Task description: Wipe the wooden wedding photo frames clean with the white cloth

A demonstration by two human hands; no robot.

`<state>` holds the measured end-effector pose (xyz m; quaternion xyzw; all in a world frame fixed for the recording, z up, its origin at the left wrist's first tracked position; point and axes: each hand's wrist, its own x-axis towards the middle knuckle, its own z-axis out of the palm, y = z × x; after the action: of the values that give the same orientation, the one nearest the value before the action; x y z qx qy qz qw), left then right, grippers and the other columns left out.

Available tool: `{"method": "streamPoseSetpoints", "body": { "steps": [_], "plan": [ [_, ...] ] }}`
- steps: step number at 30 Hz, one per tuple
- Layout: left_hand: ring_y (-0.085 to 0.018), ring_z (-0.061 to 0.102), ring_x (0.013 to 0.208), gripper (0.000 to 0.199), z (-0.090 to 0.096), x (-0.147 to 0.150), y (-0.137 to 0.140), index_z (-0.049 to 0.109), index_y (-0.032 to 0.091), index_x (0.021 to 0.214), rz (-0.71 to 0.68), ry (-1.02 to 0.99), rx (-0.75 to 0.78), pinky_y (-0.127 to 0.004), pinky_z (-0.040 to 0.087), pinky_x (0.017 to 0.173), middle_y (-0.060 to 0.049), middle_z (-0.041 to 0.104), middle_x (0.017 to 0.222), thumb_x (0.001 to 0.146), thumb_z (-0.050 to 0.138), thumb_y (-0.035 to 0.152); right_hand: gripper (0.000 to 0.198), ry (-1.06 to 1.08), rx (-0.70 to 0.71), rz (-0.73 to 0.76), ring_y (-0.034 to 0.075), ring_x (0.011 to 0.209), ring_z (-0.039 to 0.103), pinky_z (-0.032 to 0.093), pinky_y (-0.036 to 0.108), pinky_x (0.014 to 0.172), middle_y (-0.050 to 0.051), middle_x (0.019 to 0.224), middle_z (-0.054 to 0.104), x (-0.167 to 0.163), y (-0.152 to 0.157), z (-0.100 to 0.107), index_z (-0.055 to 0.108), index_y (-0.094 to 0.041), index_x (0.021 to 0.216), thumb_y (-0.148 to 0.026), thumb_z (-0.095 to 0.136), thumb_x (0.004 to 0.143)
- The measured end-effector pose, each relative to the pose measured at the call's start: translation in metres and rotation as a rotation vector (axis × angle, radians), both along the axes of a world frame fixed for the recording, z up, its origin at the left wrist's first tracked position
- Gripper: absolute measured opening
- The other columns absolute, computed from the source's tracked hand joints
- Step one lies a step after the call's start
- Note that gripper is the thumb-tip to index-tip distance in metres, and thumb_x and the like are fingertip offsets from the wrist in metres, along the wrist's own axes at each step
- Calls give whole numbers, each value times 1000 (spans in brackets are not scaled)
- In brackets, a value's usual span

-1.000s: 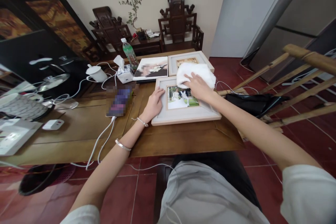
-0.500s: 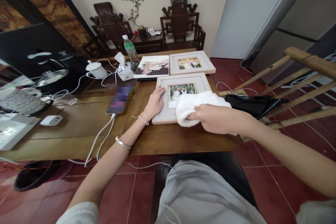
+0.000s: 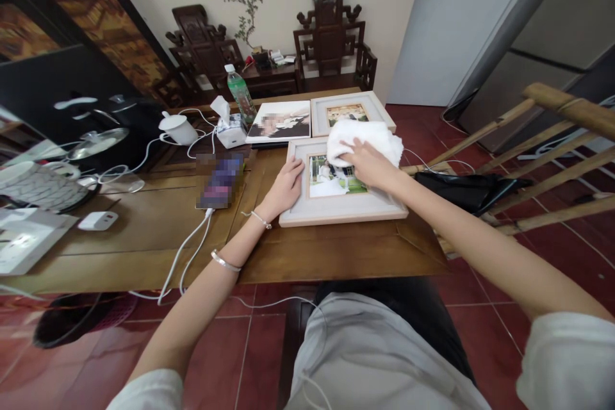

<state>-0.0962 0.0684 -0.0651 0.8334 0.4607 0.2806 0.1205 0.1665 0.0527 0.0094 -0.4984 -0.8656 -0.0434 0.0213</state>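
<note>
A picture frame (image 3: 346,210) with a pale wooden border lies flat near the front edge of the wooden table (image 3: 312,256). It holds a photo of a couple outdoors. My left hand (image 3: 287,187) grips its left side, fingers over the border and the thumb out of sight. In my right hand (image 3: 372,165) is a bunched white towel (image 3: 368,138), pressed on the frame's upper part. The towel covers the top of the photo. Behind lie a second picture frame (image 3: 384,116), partly hidden by the towel, and a white-edged photo panel (image 3: 283,120).
On the left stand a tissue box (image 3: 231,132), a bottle (image 3: 240,93), a lidded white cup (image 3: 179,129) and a phone (image 3: 221,182) on a cable. A power strip (image 3: 31,240) sits farther left. A bamboo chair (image 3: 542,160) with a black bag (image 3: 461,191) is at the right.
My right hand has moved the towel away from me, from the photo's lower right to the frame's upper edge. My left hand stays on the frame's left side.
</note>
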Motion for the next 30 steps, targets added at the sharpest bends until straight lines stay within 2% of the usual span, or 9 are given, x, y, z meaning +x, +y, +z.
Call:
{"method": "streamPoseSetpoints", "body": {
  "steps": [3, 5, 8, 10, 15, 18, 22, 26, 30],
  "plan": [
    [-32, 39, 151, 47, 1, -1, 0, 63, 14, 137, -5, 9, -5, -54, 30, 127, -14, 57, 151, 95, 42, 16, 67, -51, 4, -33, 43, 149, 32, 32, 57, 117, 14, 167, 35, -4, 14, 0, 58, -11, 147, 5, 41, 84],
    [-32, 39, 151, 46, 1, 0, 0, 63, 13, 137, -4, 10, -4, -54, 30, 127, -15, 56, 151, 96, 42, 17, 64, -87, -13, -30, 45, 150, 30, 29, 59, 118, 14, 166, 36, -8, 7, -1, 61, -12, 144, 3, 42, 86],
    [-32, 38, 152, 47, 0, 1, 0, 63, 11, 137, 3, 22, 11, -55, 30, 127, -15, 56, 152, 96, 41, 16, 62, -117, -63, 6, 45, 149, 33, 29, 61, 118, 15, 165, 39, -13, -21, 3, 64, -14, 142, 3, 44, 86],
    [-32, 38, 152, 47, 0, 1, 0, 62, 10, 137, 5, 28, 20, -54, 30, 127, -16, 56, 152, 95, 41, 16, 64, -134, -126, 47, 44, 146, 39, 34, 59, 115, 15, 163, 41, -13, -47, 11, 65, -16, 141, 4, 45, 83],
    [-32, 37, 153, 49, 1, 2, -1, 61, 13, 140, -2, 20, 11, -55, 30, 127, -14, 55, 153, 94, 43, 16, 63, -150, -318, 191, 35, 128, 62, 51, 41, 97, 15, 149, 59, -8, -104, 41, 72, -19, 130, 6, 45, 79],
    [-32, 36, 153, 49, 2, 2, -2, 60, 13, 140, -2, 17, 5, -54, 29, 128, -14, 55, 153, 94, 43, 16, 61, -91, -315, 240, 32, 130, 61, 51, 39, 100, 12, 148, 60, -9, -117, 44, 74, -20, 125, 7, 47, 77],
    [-32, 36, 153, 49, 3, 1, -2, 60, 14, 141, -12, 23, 0, -55, 29, 128, -14, 54, 153, 94, 43, 16, 69, -13, -265, 231, 34, 145, 47, 44, 48, 112, 9, 159, 49, -10, -100, 23, 69, -22, 135, 7, 44, 77],
    [-32, 37, 152, 49, 2, 1, 0, 61, 15, 140, -13, 12, -6, -55, 30, 127, -14, 55, 152, 95, 43, 17, 71, 26, -126, 162, 35, 150, 38, 37, 55, 118, 12, 163, 42, -5, -53, 1, 63, -18, 142, 6, 43, 78],
    [-32, 38, 152, 48, 2, 0, 0, 62, 12, 139, -6, 16, 1, -54, 30, 127, -15, 55, 152, 96, 42, 18, 70, 27, 3, 46, 35, 152, 33, 33, 56, 119, 12, 167, 36, -2, -1, -6, 59, -16, 146, 4, 44, 81]
  ]
}}
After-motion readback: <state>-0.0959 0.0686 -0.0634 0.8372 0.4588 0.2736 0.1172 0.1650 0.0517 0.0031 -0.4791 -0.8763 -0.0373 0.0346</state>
